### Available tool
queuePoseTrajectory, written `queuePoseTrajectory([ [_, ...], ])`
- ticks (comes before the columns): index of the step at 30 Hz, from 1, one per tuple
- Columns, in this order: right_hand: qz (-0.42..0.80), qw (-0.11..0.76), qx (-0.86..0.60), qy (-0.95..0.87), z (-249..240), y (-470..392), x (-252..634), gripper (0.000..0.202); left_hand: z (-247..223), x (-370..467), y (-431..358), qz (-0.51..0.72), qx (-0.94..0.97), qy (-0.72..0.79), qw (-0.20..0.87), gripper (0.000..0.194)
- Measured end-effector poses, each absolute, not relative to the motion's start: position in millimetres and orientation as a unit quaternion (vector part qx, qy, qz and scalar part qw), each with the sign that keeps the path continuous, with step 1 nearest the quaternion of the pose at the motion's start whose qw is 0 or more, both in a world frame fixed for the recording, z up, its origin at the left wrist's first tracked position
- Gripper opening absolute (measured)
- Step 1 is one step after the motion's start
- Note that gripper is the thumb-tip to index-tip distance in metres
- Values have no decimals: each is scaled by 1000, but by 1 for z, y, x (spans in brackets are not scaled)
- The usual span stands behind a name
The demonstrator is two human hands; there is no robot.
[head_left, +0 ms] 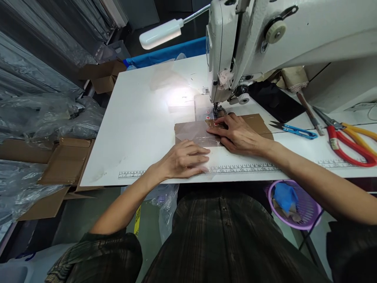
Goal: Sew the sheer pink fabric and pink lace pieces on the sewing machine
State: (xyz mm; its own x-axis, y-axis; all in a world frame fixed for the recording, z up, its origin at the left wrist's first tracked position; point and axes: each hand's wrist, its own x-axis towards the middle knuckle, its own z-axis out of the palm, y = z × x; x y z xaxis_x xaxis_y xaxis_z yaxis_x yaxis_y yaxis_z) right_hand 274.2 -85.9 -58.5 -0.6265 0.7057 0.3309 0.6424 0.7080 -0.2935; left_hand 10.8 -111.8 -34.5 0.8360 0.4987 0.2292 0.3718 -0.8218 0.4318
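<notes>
My right hand (240,135) is at the presser foot (216,111) of the sewing machine. Its fingers are bent together and grip a flat brown sheet (256,122), which runs out under the wrist to the right. Over the sheet's left part lies a thin, pale, see-through piece of fabric (191,131). My left hand (187,159) rests at the near edge of this fabric, its fingers stretched out and slightly apart. What lies directly beneath my right fingertips is mostly hidden.
The sewing machine (225,47) towers over the white table (132,118). To the right lie blue thread snips (297,130), red-and-orange-handled scissors (350,141) and black fabric (277,98). A printed ruler (244,170) follows the front edge. Below stands a purple basket (308,210); cardboard boxes (69,161) stand left.
</notes>
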Motion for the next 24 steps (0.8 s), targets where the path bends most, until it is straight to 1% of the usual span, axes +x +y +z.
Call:
queuePoseTrajectory([
  [2, 89, 224, -375, -895, -58, -85, 275, 50, -36, 10, -113, 192, 934, 245, 178, 16],
  [5, 119, 236, -367, -892, -57, -82, 278, 53, -42, 11, -112, 246, 931, 228, 143, 13],
  [7, 131, 232, -356, -896, -55, -81, 279, 52, -46, 12, -111, 261, 937, 207, 108, 11],
  [11, 116, 214, -355, -902, -53, -82, 279, 48, -48, 11, -109, 281, 941, 181, 43, 8],
  [18, 89, 223, -367, -898, -61, -85, 278, 47, -36, 4, -108, 213, 947, 232, 60, 12],
  [20, 86, 231, -367, -897, -62, -85, 279, 48, -35, 5, -108, 238, 944, 221, 54, 11],
  [22, 95, 239, -359, -897, -62, -85, 280, 50, -35, 8, -108, 273, 940, 198, 47, 17],
  [24, 104, 242, -351, -899, -61, -84, 280, 51, -36, 11, -109, 299, 938, 171, 42, 18],
])
